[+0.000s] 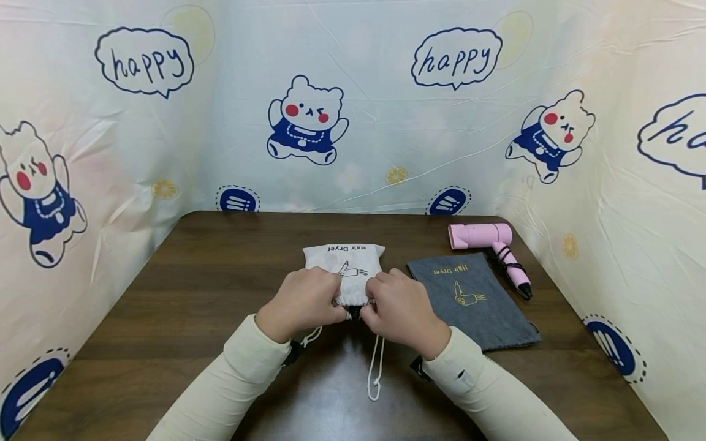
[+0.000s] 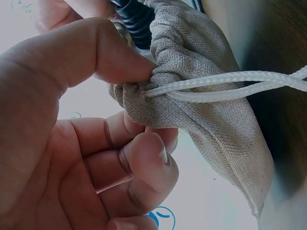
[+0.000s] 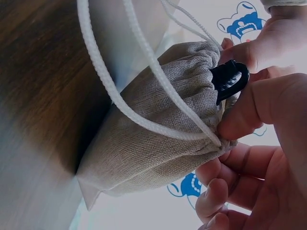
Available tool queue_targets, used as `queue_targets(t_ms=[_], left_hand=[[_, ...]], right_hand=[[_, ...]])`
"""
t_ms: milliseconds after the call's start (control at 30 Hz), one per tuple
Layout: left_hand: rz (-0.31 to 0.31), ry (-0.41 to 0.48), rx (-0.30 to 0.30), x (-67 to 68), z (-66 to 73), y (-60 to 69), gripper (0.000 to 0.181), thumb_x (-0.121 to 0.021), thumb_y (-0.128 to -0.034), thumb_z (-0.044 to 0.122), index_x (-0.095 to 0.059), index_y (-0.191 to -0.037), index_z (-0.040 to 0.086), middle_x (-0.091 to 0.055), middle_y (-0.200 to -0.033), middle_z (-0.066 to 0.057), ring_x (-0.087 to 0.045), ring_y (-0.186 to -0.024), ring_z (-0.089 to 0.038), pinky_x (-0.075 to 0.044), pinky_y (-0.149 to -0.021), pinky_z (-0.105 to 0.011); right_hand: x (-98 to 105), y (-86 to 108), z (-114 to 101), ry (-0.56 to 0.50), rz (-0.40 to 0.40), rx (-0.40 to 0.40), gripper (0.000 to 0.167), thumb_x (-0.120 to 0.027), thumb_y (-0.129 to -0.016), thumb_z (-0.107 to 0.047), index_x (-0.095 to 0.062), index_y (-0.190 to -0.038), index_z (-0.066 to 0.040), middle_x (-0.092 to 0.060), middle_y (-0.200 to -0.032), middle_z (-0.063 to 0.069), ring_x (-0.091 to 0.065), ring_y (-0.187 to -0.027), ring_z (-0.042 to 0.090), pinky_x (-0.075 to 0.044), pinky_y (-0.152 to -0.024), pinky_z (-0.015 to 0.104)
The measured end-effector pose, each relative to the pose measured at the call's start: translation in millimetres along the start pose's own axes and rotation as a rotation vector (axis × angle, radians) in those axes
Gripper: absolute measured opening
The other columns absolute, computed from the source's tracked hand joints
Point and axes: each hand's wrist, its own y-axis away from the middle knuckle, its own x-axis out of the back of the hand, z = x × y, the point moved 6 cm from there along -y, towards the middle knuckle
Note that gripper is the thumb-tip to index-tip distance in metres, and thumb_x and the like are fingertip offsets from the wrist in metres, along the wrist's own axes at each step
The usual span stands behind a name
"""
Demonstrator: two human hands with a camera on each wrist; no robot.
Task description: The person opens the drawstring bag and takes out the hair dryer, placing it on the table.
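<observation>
At the middle of the counter (image 1: 193,306), in the head view, the white bag (image 1: 324,260) lies with its mouth toward the person, the left hand (image 1: 303,300) and right hand (image 1: 405,309) gripping the rim on either side. A black end (image 1: 355,312) pokes out between them. By the look of it, most of the contents are inside; left over are that end and the mouth, gathered but not closed. To the right, the grey bag (image 1: 474,321) lies flat beside the pink dryer (image 1: 481,236), which is unbagged. Both bags read "Hair Dryer" with a dryer drawing; the backdrop (image 1: 380,37) says "happy". No brand can be made out.

From the left wrist, the thumb and fingers pinch the cloth at the mouth, the lower fingers curled loosely beneath. The black end shows ribbed, and a white cord (image 2: 216,79) leaves the bag's side.

From the right wrist, the thumb and fingers likewise pinch the rim, next to a loop on the black end. Another cord (image 3: 148,55) hangs slack, so the drawing-up seems unfinished.
</observation>
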Motion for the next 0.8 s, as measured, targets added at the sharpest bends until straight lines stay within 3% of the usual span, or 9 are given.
queue_targets(t_ms=[800], left_hand=[[0.014, -0.013, -0.02, -1.3, -1.8, -1.2, 0.027, -0.072, -0.0698, 0.028, -0.048, -0.059, 0.024, -0.04, -0.051, 0.012, -0.038, -0.05, -0.009, -0.032, -0.043, -0.033]], right_hand=[[0.2, -0.8, 1.0, -0.007, -0.009, 0.007, 0.012, -0.068, -0.077, -0.021, -0.058, -0.07, -0.024, -0.046, -0.067, -0.01, -0.039, -0.062, 0.011, -0.032, -0.045, 0.028]])
